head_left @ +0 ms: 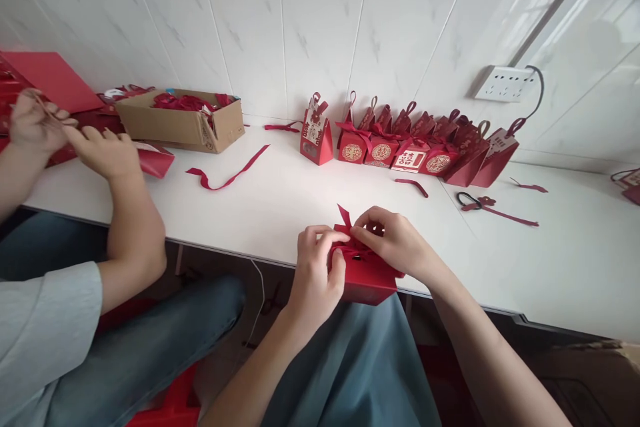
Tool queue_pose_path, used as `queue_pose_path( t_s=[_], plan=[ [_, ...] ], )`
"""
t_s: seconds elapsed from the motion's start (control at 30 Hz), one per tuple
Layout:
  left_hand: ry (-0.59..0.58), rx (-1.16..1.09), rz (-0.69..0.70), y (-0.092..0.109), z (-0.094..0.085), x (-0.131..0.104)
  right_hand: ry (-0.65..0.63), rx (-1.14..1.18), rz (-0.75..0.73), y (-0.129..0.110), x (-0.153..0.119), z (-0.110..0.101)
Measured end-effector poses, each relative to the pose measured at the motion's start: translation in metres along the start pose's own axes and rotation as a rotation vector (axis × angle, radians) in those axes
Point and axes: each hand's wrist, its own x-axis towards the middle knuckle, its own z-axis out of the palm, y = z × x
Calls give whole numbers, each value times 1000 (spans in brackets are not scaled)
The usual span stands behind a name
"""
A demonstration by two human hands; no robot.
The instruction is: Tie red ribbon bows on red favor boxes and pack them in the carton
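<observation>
A red gift box (370,280) lies at the table's front edge, close above my lap. Dark red ribbon (345,215) crosses its top, one pointed end sticking up between my hands. My left hand (320,267) is on the box's left side, thumb and fingers closed on the ribbon. From the right, my right hand (387,237) reaches over the box, its thumb and forefinger pinched on the ribbon near the upright end. The knot or loop itself is partly hidden by my fingers.
Several finished red boxes (383,150) stand along the wall. A cardboard box (170,130) of ribbons is at left, near a loose ribbon (233,177). A co-worker's hands (70,137) work at far left. A power strip (505,83) is on the wall; ribbon scraps (500,210) lie right.
</observation>
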Motion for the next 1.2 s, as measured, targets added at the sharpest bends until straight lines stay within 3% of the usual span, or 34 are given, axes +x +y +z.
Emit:
queue_pose_path(
  t_s=[0.13,0.27,0.43,0.5,0.57,0.67,0.73,0.77,1.0,1.1,1.2],
  plan=[
    [-141,15,183,-3,-6,6,19,4,73,-2,7,0],
    [-189,32,243,-4,-9,11,72,-46,67,-1,16,6],
    [-204,64,242,-3,-10,11,292,39,49,10,10,-3],
    [-208,64,224,-3,-10,11,441,91,108,22,-5,-11],
    [-213,53,214,-3,-10,12,488,114,231,37,-24,-15],
    [-222,41,207,-3,-9,13,192,273,395,55,-47,-13],
    [-229,44,196,-4,-9,14,-17,442,420,59,-54,-9],
    [-231,48,191,-4,-9,14,-59,510,407,59,-54,-8],
    [-266,48,172,-4,-11,14,121,651,243,54,-8,-12],
    [-270,67,167,-4,-12,14,36,775,188,56,21,-7],
    [-301,116,194,-3,-13,16,-97,852,236,57,45,3]
  ],
)
